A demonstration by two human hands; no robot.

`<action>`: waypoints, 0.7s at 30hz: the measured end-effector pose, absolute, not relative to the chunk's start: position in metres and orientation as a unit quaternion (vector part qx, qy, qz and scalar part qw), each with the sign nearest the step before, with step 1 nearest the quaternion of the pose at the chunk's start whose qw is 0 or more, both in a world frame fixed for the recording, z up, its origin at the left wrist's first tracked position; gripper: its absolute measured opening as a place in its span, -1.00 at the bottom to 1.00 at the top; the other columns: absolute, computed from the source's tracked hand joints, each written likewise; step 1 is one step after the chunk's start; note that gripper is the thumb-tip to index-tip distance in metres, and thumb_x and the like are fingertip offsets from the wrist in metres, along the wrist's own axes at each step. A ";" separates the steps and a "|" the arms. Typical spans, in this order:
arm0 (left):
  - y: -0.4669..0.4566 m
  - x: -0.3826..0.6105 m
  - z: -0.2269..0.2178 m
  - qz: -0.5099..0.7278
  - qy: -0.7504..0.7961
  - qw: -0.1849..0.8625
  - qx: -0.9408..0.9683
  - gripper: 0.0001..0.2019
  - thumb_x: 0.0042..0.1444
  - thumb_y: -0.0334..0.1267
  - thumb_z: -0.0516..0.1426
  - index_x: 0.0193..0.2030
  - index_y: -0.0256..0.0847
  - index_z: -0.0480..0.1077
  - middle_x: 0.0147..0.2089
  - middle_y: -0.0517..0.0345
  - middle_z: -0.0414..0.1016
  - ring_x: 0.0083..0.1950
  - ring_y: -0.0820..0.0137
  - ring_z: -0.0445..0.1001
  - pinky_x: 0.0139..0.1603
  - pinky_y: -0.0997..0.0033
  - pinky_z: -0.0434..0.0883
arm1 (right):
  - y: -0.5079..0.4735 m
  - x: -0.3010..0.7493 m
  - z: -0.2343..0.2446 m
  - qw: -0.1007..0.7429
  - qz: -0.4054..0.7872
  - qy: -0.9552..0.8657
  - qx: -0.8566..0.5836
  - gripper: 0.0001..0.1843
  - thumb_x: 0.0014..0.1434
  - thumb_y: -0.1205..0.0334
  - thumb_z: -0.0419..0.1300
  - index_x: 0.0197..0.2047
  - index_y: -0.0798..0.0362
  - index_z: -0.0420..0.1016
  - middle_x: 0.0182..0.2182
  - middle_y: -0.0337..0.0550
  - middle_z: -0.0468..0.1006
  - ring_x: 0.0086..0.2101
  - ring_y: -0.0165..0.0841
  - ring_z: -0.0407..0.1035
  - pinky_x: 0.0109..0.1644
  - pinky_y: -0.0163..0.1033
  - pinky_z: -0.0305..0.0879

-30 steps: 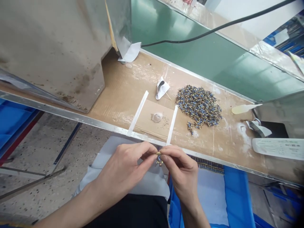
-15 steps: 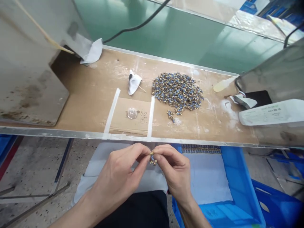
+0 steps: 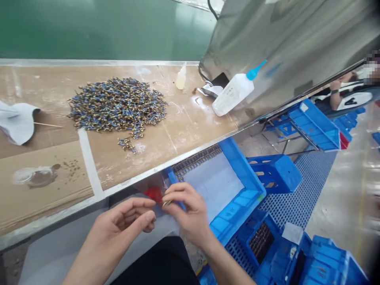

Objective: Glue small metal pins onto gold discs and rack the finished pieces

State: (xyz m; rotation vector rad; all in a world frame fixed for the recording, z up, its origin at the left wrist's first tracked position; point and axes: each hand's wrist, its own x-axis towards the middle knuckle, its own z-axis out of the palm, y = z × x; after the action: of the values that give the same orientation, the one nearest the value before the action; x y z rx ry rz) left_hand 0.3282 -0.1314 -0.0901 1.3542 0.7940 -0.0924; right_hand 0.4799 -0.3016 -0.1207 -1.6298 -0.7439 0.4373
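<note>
My right hand pinches a small brass-coloured metal part between thumb and fingertips; most of the part is hidden. To its left, my left hand has thumb and forefinger apart and shows nothing in its grasp. Both hands hover over my lap, just short of the bench edge. Right beyond my right hand is a blue crate lined with a white sheet, with a row of small parts laid along its far side. A heap of small blue and gold parts covers part of the bench.
A clear round dish and a white cloth with a thin stick lie on the bench's left. A small bottle and a white blue-nozzled bottle stand near a metal panel. More blue crates sit at lower right; a person is beyond.
My view has swung to the right, bringing the crate nearer the middle. My hands, together at the small part before, have parted; the part is now in my right hand.
</note>
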 end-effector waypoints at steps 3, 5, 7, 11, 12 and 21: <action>-0.140 0.331 -0.090 -0.046 0.386 0.692 0.608 -0.51 0.28 0.24 0.41 0.04 -0.15 0.73 -0.26 0.04 0.77 -0.19 0.13 0.76 -0.09 0.25 0.73 | -0.332 0.521 -0.159 0.511 0.161 -0.209 -0.818 -0.86 0.46 0.15 0.35 -0.05 -0.04 0.76 0.01 -0.09 0.73 0.02 -0.25 0.65 0.15 -0.15 0.59; -0.142 0.328 -0.091 -0.046 0.403 0.674 0.617 -0.48 0.24 0.29 0.42 0.02 -0.14 0.73 -0.22 0.03 0.78 -0.17 0.11 0.77 -0.08 0.24 0.74 | -0.347 0.547 -0.192 0.464 0.173 -0.179 -0.850 -0.86 0.39 0.19 0.36 -0.10 0.01 0.76 -0.11 -0.08 0.75 -0.14 -0.25 0.65 0.02 -0.15 0.58; -0.143 0.324 -0.093 -0.051 0.408 0.666 0.622 -0.47 0.21 0.32 0.43 0.00 -0.12 0.74 -0.19 0.02 0.80 -0.16 0.09 0.79 -0.06 0.26 0.74 | -0.356 0.565 -0.223 0.433 0.196 -0.172 -0.863 -0.90 0.30 0.27 0.38 -0.15 0.04 0.76 -0.26 -0.13 0.74 -0.29 -0.28 0.60 -0.10 -0.17 0.53; -0.142 0.316 -0.098 -0.068 0.404 0.656 0.634 -0.47 0.21 0.31 0.43 0.01 -0.11 0.74 -0.14 0.01 0.82 -0.09 0.06 0.81 0.01 0.23 0.76 | -0.357 0.571 -0.267 0.390 0.225 -0.182 -0.874 -0.93 0.34 0.24 0.43 -0.16 0.06 0.72 -0.23 -0.16 0.73 -0.25 -0.30 0.59 -0.03 -0.15 0.54; -0.142 0.314 -0.098 -0.073 0.403 0.653 0.637 -0.48 0.22 0.31 0.43 0.02 -0.10 0.74 -0.12 0.01 0.83 -0.07 0.06 0.82 0.03 0.24 0.76 | -0.356 0.569 -0.273 0.383 0.228 -0.184 -0.876 -0.88 0.39 0.19 0.44 -0.13 0.07 0.70 -0.20 -0.16 0.72 -0.21 -0.29 0.60 0.02 -0.12 0.55; -0.145 0.306 -0.103 -0.056 0.405 0.660 0.630 -0.57 0.25 0.22 0.43 -0.01 -0.09 0.75 -0.08 0.01 0.84 -0.04 0.07 0.82 0.03 0.30 0.75 | -0.358 0.565 -0.300 0.374 0.235 -0.198 -0.875 -0.66 0.54 -0.06 0.38 0.05 0.07 0.68 -0.10 -0.14 0.72 -0.12 -0.26 0.64 0.13 -0.01 0.61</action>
State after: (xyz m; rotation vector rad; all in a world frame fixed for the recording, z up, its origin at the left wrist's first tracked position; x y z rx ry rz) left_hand 0.3055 -0.1447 -0.1029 1.4253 0.9164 -0.1266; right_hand 0.5653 -0.3580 -0.3000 -2.2410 -0.5065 0.6008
